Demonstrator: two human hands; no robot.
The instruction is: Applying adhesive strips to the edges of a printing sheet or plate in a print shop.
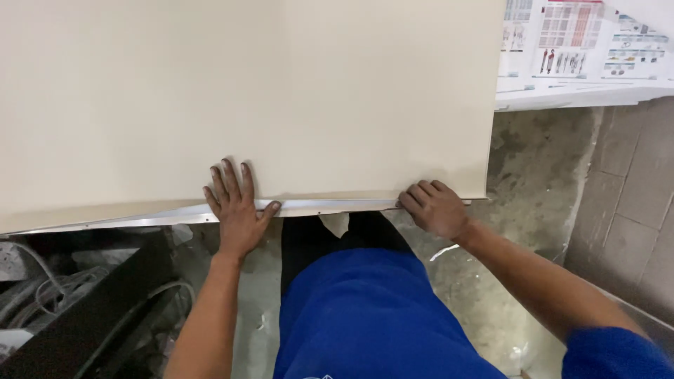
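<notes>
Seen from the head camera, you stand at the near edge of a large cream sheet (246, 91) that covers most of the desk, its front margin lying along a bright metal strip (140, 217) at the desk's lip. Your left hand (235, 207) is spread wide and flat, fingers on the sheet and thumb hooked over the strip, holding nothing, only pressing down. Your right hand (435, 207) is curled narrow, knuckles up, fingers tucked over the sheet's front edge near its right corner; whether it pinches that edge or merely rests on it cannot be told from here. To the left of your flat hand the sheet's edge appears to lift slightly off the strip, so the step in hand looks like squaring or seating that margin, and it would go best with even pressure from the flat palm while the curled hand eases the edge in small nudges, not tugs, to avoid creasing. Keep both thumbs clear of the metal lip. Printed sheets (576, 42) lie stacked at upper right, well apart, and loose cables (42, 295) sit on the floor at lower left.
</notes>
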